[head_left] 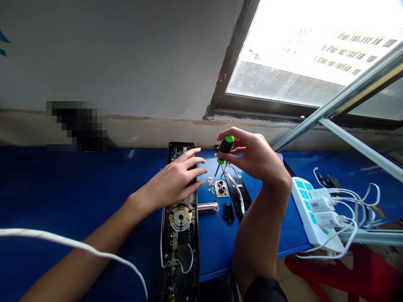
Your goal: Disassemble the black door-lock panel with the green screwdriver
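Note:
My left hand (181, 178) lies with spread fingers across the upper part of a long black device housing (182, 260), whose inside is exposed. A round metal part (181, 217), brackets and a thin white wire show inside it below my hand. Raised to the right, my right hand (248, 153) grips a green and black screwdriver (226, 144), its shaft slanting down toward the table. Under it are a small red circuit board (210, 181), a pale board with a round component (221, 188), several loose screws (212, 191) and a black plate (237, 184) with a white-wrapped cable (237, 188).
A pink cylindrical cell (208, 207) and a small black part (228, 212) lie beside the housing. At the right, a white power strip (315, 218) holds several plugged adapters. A white cable (63, 241) crosses the left foreground. A red stool (349, 268) stands below.

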`<move>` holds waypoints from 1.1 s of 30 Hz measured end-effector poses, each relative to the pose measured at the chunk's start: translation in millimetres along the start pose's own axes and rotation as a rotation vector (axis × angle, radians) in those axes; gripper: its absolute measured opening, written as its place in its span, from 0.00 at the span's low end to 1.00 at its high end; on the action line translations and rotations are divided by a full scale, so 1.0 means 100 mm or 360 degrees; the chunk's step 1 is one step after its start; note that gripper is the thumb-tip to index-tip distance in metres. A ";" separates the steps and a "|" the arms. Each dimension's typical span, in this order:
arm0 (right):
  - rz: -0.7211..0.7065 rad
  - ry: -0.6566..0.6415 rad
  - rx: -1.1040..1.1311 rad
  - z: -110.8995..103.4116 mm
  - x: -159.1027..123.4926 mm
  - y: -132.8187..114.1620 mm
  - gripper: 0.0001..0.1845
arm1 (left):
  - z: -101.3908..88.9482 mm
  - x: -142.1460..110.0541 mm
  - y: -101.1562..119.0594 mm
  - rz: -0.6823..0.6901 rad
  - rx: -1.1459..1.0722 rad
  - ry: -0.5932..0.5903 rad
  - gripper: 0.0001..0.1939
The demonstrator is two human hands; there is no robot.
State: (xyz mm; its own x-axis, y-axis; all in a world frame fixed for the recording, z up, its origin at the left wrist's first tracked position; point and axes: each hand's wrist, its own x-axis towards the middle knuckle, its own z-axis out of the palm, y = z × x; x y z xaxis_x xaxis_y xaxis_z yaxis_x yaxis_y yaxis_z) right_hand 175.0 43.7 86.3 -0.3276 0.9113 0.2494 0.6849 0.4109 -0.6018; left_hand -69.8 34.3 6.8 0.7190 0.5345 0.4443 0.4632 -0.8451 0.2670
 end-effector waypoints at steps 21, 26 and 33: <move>-0.0006 -0.0281 0.0054 0.06 0.05 0.06 0.11 | 0.08 -0.02 -0.01 0.0014 -0.0022 -0.0094 0.15; -0.0006 -0.0337 0.0016 0.09 0.08 0.08 0.11 | 0.08 -0.01 0.01 0.0052 -0.0045 -0.0093 0.14; -0.0003 -0.0321 -0.0030 0.11 0.10 0.06 0.11 | 0.06 0.00 0.02 0.0040 -0.0088 -0.0102 0.13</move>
State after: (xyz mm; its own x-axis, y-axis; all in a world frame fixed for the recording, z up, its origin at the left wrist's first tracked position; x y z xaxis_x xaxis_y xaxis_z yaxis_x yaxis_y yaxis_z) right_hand 168.6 55.4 76.3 -0.4511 0.8877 0.0924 0.6957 0.4146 -0.5866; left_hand -65.3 32.8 2.4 0.7626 0.5114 0.3961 0.4167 -0.8567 0.3040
